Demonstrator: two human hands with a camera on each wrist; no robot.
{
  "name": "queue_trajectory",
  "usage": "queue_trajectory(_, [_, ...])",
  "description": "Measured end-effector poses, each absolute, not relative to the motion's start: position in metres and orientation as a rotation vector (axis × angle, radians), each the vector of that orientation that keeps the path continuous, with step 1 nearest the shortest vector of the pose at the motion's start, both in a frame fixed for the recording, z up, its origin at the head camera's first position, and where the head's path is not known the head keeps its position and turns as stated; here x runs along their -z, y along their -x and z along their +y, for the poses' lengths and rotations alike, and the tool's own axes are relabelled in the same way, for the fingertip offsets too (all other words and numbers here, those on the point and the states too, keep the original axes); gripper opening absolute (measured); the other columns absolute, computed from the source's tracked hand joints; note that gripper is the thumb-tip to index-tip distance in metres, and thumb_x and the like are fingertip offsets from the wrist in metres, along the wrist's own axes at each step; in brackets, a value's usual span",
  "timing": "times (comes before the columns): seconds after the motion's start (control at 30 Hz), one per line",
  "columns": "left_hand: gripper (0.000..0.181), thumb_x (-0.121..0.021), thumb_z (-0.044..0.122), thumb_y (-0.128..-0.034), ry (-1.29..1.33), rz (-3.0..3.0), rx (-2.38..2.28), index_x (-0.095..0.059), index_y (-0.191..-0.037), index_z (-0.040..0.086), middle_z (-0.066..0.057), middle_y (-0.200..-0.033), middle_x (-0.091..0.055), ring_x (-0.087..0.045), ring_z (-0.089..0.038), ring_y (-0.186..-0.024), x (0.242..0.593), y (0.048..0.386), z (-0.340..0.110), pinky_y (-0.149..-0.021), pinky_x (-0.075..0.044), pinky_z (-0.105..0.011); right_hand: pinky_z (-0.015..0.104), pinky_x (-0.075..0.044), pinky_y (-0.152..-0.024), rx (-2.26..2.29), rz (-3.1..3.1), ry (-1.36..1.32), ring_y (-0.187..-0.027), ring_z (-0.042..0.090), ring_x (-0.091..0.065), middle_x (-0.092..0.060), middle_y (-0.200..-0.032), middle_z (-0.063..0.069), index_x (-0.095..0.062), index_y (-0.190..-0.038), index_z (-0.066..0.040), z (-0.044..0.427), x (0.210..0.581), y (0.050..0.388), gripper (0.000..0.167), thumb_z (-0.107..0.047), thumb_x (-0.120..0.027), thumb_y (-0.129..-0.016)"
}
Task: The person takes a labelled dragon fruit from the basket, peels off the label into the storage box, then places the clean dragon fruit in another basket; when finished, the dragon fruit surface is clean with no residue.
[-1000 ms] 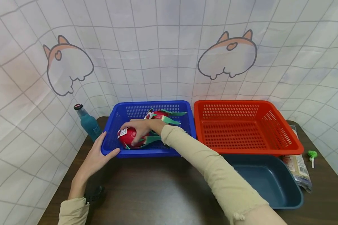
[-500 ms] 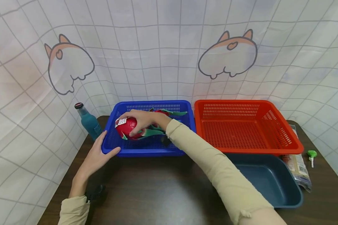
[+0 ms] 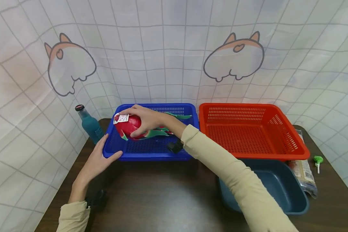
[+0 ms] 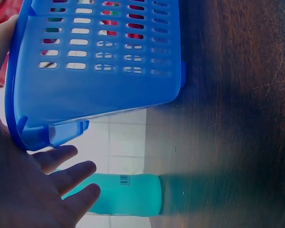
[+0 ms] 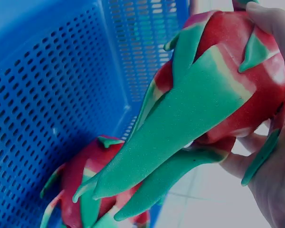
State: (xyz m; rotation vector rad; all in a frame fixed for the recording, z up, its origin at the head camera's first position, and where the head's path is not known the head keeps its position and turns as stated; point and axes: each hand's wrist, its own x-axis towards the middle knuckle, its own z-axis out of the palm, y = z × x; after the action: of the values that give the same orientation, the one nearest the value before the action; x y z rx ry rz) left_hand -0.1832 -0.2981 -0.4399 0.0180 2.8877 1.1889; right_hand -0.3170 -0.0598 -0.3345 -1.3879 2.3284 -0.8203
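Observation:
My right hand (image 3: 147, 118) grips a red dragon fruit (image 3: 128, 126) with green leaf tips and a white label. In the right wrist view this dragon fruit (image 5: 256, 99) is up near the basket's rim, with fingers and thumb around its red body. A second dragon fruit (image 5: 76, 194) lies lower in the blue basket (image 3: 150, 157), mostly hidden by the right hand in the head view. My left hand (image 3: 95, 163) rests at the basket's front left corner, thumb along the front rim. In the left wrist view its fingers (image 4: 69, 178) extend loosely past the corner.
A teal bottle (image 3: 91, 127) stands left of the blue basket. To the right is a red basket (image 3: 237, 138), with a dark blue tray (image 3: 274, 187) in front of it. A plastic packet (image 3: 305, 177) and a green lollipop (image 3: 318, 159) lie at the right on the dark table (image 3: 159, 196).
My right hand has lifted the dragon fruit up and slightly left from low in the blue basket. The left hand has stayed at the corner.

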Motion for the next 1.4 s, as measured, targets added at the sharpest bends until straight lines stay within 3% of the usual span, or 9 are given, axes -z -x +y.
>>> queue_trajectory(0.37, [0.101, -0.059, 0.058, -0.0877, -0.031, 2.897, -1.187, 0.003, -0.157, 0.019, -0.02, -0.162, -0.01, -0.029, -0.054, -0.139, 0.439, 0.183, -0.297, -0.098, -0.041, -0.064, 0.019, -0.054, -0.087, 0.871, 2.355, 1.548, -0.129, 0.019, -0.042, -0.042, -0.138, 0.007, -0.04, -0.146, -0.021, -0.035, 0.303, 0.266, 0.085, -0.028, -0.082, -0.073])
queue_trajectory(0.63, [0.1, -0.06, 0.057, -0.0877, -0.042, 2.896, -1.218, 0.001, -0.157, 0.018, -0.021, -0.161, -0.013, -0.034, -0.054, -0.136, 0.439, 0.181, -0.297, -0.096, -0.044, -0.063, 0.018, -0.053, -0.086, 0.751, 2.396, 1.63, -0.127, 0.016, -0.043, -0.043, -0.139, 0.006, -0.041, -0.146, -0.024, -0.015, 0.295, 0.227, 0.083, -0.035, -0.081, -0.074])
queue_trajectory(0.87, [0.1, -0.062, 0.053, -0.0881, -0.064, 2.927, -1.169, -0.002, -0.157, 0.014, -0.024, -0.16, -0.012, -0.032, -0.055, -0.135, 0.437, 0.184, -0.298, -0.1, -0.037, -0.069, 0.015, -0.052, -0.086, 0.701, 2.365, 1.688, -0.127, 0.015, -0.042, -0.043, -0.14, 0.005, -0.041, -0.146, -0.023, 0.008, 0.298, 0.192, 0.081, -0.037, -0.079, -0.075])
queue_trajectory(1.03, [0.1, -0.062, 0.052, -0.0882, -0.07, 2.926, -1.196, -0.001, -0.157, 0.014, -0.024, -0.16, -0.013, -0.034, -0.054, -0.135, 0.439, 0.184, -0.299, -0.099, -0.038, -0.068, 0.012, -0.05, -0.085, 0.701, 2.326, 1.678, -0.126, 0.015, -0.042, -0.044, -0.14, 0.004, -0.041, -0.146, -0.024, 0.021, 0.301, 0.168, 0.082, -0.036, -0.079, -0.075])
queue_trajectory(1.4, [0.101, -0.061, 0.056, -0.0878, -0.032, 2.929, -1.17, -0.001, -0.157, 0.014, -0.023, -0.162, -0.01, -0.028, -0.054, -0.139, 0.441, 0.184, -0.297, -0.101, -0.033, -0.072, 0.011, -0.049, -0.082, 0.672, 2.211, 1.428, -0.125, 0.012, -0.042, -0.044, -0.139, -0.001, -0.039, -0.145, -0.034, 0.041, 0.334, 0.14, 0.079, -0.038, -0.077, -0.076])
